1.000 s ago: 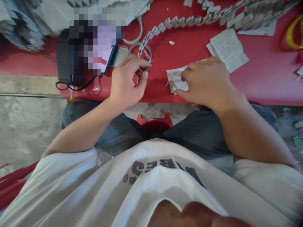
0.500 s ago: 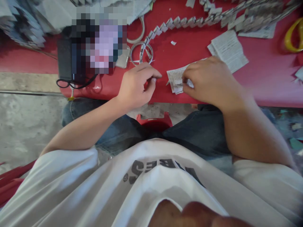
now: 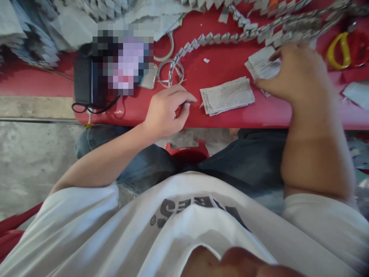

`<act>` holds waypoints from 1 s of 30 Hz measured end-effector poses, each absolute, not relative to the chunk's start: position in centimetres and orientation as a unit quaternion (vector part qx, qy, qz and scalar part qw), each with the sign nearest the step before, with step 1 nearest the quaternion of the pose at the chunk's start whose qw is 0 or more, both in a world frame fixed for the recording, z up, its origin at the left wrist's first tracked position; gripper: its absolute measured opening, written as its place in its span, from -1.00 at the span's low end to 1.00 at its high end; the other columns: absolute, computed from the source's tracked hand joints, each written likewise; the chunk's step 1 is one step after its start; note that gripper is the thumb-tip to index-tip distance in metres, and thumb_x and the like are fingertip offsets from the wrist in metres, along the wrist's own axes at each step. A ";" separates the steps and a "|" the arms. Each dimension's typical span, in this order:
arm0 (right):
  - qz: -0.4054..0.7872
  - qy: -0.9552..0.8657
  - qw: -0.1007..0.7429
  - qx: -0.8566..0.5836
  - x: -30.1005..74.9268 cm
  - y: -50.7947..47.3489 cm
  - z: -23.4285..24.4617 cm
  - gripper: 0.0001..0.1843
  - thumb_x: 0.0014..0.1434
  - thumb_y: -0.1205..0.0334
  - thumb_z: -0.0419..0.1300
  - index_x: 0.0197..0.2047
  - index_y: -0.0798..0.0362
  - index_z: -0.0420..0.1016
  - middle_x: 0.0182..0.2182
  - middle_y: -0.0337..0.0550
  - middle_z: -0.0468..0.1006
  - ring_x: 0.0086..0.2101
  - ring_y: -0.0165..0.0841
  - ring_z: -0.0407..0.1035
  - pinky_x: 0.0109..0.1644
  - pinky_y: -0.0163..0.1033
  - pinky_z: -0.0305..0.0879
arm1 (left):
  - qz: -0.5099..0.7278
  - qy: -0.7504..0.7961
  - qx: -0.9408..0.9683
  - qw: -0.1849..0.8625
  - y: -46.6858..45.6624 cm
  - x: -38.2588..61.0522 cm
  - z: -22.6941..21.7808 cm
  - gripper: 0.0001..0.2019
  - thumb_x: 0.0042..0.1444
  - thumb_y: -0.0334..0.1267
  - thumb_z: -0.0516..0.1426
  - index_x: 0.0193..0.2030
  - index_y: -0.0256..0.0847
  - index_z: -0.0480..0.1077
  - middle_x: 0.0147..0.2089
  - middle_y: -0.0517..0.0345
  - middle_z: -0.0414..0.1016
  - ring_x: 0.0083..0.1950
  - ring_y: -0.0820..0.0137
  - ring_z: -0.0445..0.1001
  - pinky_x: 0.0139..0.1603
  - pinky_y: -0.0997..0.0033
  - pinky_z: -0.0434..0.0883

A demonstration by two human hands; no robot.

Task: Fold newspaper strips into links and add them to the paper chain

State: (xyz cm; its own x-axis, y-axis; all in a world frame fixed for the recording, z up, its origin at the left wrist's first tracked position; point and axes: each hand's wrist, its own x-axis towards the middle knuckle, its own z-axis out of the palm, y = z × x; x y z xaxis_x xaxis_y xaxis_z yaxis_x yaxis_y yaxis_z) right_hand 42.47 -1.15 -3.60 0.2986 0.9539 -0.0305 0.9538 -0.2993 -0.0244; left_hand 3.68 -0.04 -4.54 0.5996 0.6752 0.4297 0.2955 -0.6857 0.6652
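My left hand hovers at the table's front edge, thumb and forefinger pinched together; what they hold, if anything, I cannot make out. Just behind its knuckles ends a chain of folded paper links, which passes over a roll of tape. My right hand is spread with thumb and fingers apart over a pile of paper sheets, and partly covers it. Between both hands lies a stack of cut newspaper strips.
Yellow-handled scissors lie at the right. A black box with a cord and a blurred-out pink object stand on the left. Another tape ring and more folded-paper chains lie farther back on the red table.
My right hand has left the newspaper strips, moved right and away from me, and spread over the paper pile. My left hand has kept its pinch nearly in place.
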 end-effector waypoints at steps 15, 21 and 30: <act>-0.013 -0.648 -0.122 -0.752 42.1 -2.1 -4.4 -0.41 0.40 0.21 0.37 0.39 0.35 0.58 0.11 0.57 0.72 0.07 0.08 0.64 -0.10 0.06 0.08 | 0.333 0.308 0.837 0.305 -0.1 4.0 -5.3 -0.76 0.36 -0.32 0.16 -0.03 -0.08 0.69 -0.10 0.03 0.74 -0.08 0.28 0.67 -0.01 0.21 0.57; 0.022 -0.653 -0.029 -0.757 43.7 -4.1 -3.9 -0.42 0.41 0.22 0.29 0.43 0.18 0.51 0.25 0.46 0.65 0.16 0.07 0.59 0.04 0.03 0.30 | 0.338 0.290 0.851 0.276 -0.5 4.1 -5.2 -0.74 0.34 -0.40 0.15 -0.03 -0.11 0.68 -0.10 0.07 0.74 -0.09 0.34 0.69 -0.03 0.28 0.59; 0.104 -0.683 0.219 -0.689 44.2 -5.3 -2.9 -0.51 0.15 0.33 0.52 0.17 0.00 0.73 -0.02 0.15 0.78 -0.11 -0.17 0.62 -0.01 -0.06 0.45 | 0.352 0.271 0.852 0.277 -0.2 4.3 -4.9 -0.76 0.37 -0.35 0.15 -0.03 -0.06 0.65 -0.10 0.06 0.73 -0.08 0.29 0.69 -0.01 0.19 0.63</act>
